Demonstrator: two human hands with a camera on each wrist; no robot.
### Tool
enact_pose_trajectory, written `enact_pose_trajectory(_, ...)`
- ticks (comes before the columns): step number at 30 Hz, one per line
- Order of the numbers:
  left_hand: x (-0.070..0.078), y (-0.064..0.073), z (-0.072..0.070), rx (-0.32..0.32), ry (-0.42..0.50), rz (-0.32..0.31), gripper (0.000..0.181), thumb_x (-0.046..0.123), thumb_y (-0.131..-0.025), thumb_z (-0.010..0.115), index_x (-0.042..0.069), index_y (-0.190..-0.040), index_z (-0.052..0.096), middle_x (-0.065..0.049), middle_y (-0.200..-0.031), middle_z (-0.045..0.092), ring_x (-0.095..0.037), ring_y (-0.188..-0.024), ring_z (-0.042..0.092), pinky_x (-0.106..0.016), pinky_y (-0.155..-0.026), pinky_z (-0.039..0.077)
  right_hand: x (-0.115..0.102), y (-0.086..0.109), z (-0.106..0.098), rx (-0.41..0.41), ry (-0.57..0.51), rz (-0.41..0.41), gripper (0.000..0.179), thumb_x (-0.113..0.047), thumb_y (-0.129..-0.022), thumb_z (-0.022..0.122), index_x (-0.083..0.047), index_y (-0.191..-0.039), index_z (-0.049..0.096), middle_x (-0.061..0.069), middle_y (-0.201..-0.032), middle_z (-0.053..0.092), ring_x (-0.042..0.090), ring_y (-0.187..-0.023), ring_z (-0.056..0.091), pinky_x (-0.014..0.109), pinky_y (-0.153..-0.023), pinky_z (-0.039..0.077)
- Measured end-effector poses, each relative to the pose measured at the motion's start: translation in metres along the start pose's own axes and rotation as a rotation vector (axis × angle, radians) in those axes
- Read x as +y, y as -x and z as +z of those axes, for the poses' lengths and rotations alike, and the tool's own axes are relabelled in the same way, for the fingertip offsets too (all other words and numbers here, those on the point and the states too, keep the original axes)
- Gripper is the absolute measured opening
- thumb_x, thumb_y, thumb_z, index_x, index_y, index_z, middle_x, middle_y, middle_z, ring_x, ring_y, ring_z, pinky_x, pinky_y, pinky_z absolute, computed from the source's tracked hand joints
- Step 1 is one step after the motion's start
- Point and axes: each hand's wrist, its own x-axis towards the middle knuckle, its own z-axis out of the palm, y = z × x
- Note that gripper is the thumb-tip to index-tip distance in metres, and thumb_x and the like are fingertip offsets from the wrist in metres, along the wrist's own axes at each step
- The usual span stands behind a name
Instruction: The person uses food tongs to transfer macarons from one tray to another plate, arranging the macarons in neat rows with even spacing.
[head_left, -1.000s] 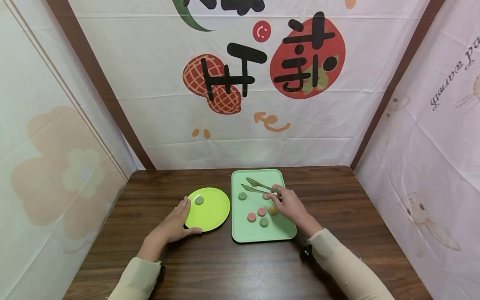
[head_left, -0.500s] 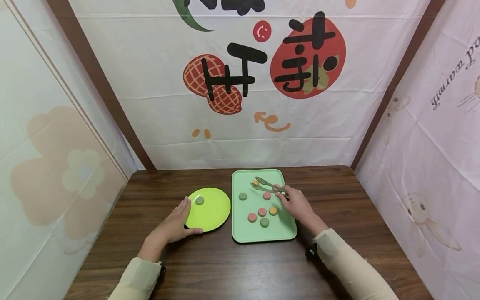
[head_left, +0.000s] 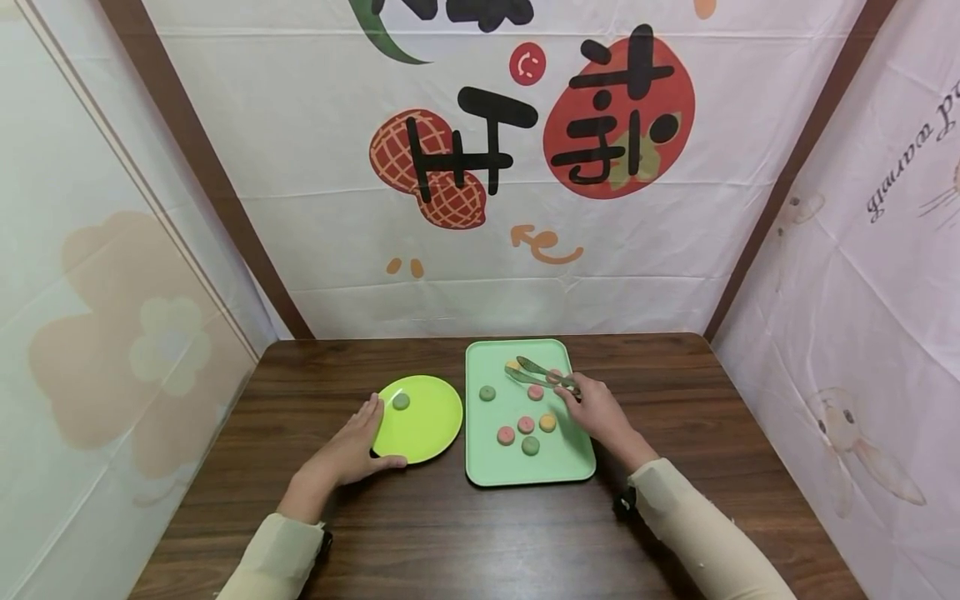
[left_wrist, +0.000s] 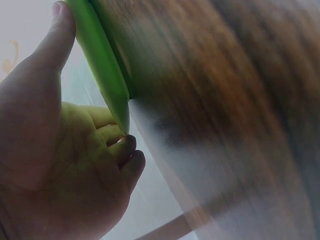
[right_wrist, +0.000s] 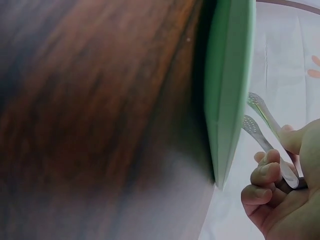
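On the left of the table, my left hand point(head_left: 341, 446) rests against a yellow-green plate point(head_left: 427, 429), its fingers along the left rim and the thumb at the front rim. A small green macaron-like piece point(head_left: 401, 401) lies on that plate. My right hand point(head_left: 596, 408) holds metal tongs point(head_left: 536, 368) over the mint-green tray point(head_left: 480, 462). The tongs' arms stand apart, with their tips beside a yellow round piece point(head_left: 513, 365) near the tray's far end. In the right wrist view, curled fingers and thumb grip the tongs point(right_wrist: 270, 120) near their hinge end.
Several other round pieces lie on the tray: pink ones point(head_left: 526, 425), green ones point(head_left: 531, 446) and another yellow one point(head_left: 548, 422). The tray stands just right of the plate on a dark wooden table point(head_left: 450, 542). Printed cloth walls point(head_left: 337, 250) rise behind and beside the table.
My right hand has drawn the tongs a little to the right, then almost stopped. The far yellow piece, hidden at first, now shows at the tongs' tips. My left hand stays at the plate.
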Motion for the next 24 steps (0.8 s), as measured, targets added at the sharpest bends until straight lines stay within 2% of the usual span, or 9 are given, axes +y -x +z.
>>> enact_pose_trajectory(13, -0.0018, 0.0000, 0.0009, -0.001, 0.009, 0.002, 0.130, 0.068, -0.091, 0.075, -0.013, -0.166, 0.008, -0.032, -0.176, 0.003, -0.049, -0.163, 0.010, -0.065, -0.129, 0.020, -0.0018, -0.0014, -0.0009, -0.042, -0.019, 0.022, 0.041, -0.033, -0.110, 0.065, -0.002, -0.136, 0.068, 0.020, -0.117, 0.076, 0.035, -0.105, 0.075, 0.049, -0.081, 0.064)
enact_pose_trajectory(24, -0.0014, 0.0006, 0.0012, 0.000, 0.016, 0.002, 0.129, 0.067, -0.092, 0.076, -0.013, -0.166, 0.008, -0.033, -0.175, 0.003, -0.050, -0.162, 0.010, -0.065, -0.129, 0.020, -0.0038, -0.0020, -0.0021, -0.052, -0.018, 0.025, 0.040, -0.032, -0.111, 0.065, -0.002, -0.136, 0.068, 0.019, -0.116, 0.076, 0.034, -0.104, 0.076, 0.045, -0.076, 0.064)
